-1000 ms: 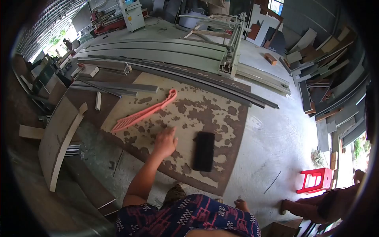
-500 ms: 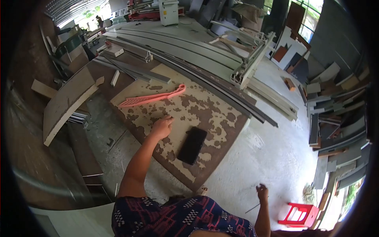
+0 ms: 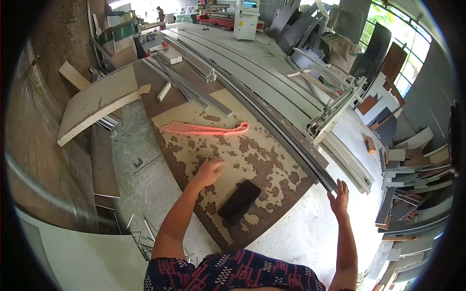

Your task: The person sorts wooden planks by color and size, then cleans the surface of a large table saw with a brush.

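Note:
My left hand (image 3: 209, 171) is over the patchy brown board (image 3: 286, 165), fingers loosely bent and apart, with nothing in it. A black smartphone (image 3: 239, 202) lies on the board just below and to the right of this hand. Farther up the board rests a long coral-pink plastic piece (image 3: 206, 129), with a ribbed, tapering blade at the left and a looped end at the right. My right hand (image 3: 340, 198) is raised off the board's right side, open with fingers stretched, near the end of the dark metal rails (image 3: 310, 169).
Grey metal bars (image 3: 213, 103) and a small white block (image 3: 164, 92) lie at the far part of the board. A pale slab (image 3: 99, 104) leans at the left. Beyond the rails stands a sliding machine frame (image 3: 335, 116). Stacked offcuts (image 3: 412, 169) line the right wall.
My right hand has risen from low beside my body to the rails' end, its fingers now spread. My left hand stays over the board, fingers looser. The view has tilted up.

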The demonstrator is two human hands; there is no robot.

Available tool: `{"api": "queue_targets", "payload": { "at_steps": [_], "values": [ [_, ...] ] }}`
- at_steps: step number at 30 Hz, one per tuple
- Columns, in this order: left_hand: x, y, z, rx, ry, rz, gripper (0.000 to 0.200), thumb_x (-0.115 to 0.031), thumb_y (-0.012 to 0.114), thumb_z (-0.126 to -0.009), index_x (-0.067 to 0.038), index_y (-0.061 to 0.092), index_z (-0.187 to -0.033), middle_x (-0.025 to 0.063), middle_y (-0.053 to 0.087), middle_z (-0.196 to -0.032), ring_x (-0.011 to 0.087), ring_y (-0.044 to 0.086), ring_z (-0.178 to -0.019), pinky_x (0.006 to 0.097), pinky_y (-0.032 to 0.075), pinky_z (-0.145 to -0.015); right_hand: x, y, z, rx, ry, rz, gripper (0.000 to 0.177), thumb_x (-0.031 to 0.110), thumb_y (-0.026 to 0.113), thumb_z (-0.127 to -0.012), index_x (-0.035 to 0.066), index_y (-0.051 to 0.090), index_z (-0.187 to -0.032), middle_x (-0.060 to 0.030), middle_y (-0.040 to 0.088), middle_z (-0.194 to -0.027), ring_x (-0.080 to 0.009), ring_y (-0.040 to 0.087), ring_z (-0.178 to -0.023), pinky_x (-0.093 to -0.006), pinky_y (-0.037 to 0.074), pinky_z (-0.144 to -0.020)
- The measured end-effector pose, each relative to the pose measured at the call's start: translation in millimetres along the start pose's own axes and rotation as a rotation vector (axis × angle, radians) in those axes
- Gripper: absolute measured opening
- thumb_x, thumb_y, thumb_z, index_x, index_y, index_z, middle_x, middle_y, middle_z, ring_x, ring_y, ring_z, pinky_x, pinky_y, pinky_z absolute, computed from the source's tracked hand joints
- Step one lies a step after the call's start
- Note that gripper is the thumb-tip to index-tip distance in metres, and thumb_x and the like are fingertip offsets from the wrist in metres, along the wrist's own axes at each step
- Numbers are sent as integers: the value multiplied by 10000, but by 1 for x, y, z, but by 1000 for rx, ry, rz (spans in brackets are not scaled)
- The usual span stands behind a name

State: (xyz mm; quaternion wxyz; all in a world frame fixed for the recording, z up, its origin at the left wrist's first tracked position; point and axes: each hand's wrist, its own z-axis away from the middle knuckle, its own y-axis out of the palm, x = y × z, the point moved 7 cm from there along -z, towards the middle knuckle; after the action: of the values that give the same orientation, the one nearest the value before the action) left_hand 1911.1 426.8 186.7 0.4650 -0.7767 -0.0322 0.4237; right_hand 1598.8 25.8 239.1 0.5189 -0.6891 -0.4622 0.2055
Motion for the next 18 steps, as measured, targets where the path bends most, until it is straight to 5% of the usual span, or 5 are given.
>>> {"api": "queue_targets", "payload": {
  "at_steps": [3,6,14,18],
  "values": [
    [-11,-19,14,-119,-179,319,342,-167,575,-828,-89,552,-1161,152,521,-1205,302,476,-1141,393,396,-935,5,14,-37,101,6,-3,680,207,669,-722,44,369,-1311,-211,370,-1321,-365,340,-1226,-434,293,-1009],
    [-44,-39,41,-197,-174,250,352,-165,576,-837,-63,541,-1172,153,566,-1145,279,547,-1060,335,443,-873,-5,37,-62,155,18,-52,646,224,667,-718,42,406,-1280,-200,422,-1258,-362,397,-1164,-429,348,-962],
    [-97,-22,144,-380,-527,518,338,-144,569,-853,21,540,-1146,118,606,-1063,141,568,-937,265,454,-802,-10,45,-82,186,-195,-165,366,242,691,-651,79,633,-974,-148,541,-877,-339,507,-897,-422,433,-770],
    [-115,4,163,-519,-639,595,343,-133,571,-850,15,536,-1158,111,605,-1056,129,560,-926,242,449,-787,-11,46,-90,208,-284,-186,294,226,671,-657,65,645,-902,-141,551,-879,-327,528,-874,-415,447,-752]
  ]
}}
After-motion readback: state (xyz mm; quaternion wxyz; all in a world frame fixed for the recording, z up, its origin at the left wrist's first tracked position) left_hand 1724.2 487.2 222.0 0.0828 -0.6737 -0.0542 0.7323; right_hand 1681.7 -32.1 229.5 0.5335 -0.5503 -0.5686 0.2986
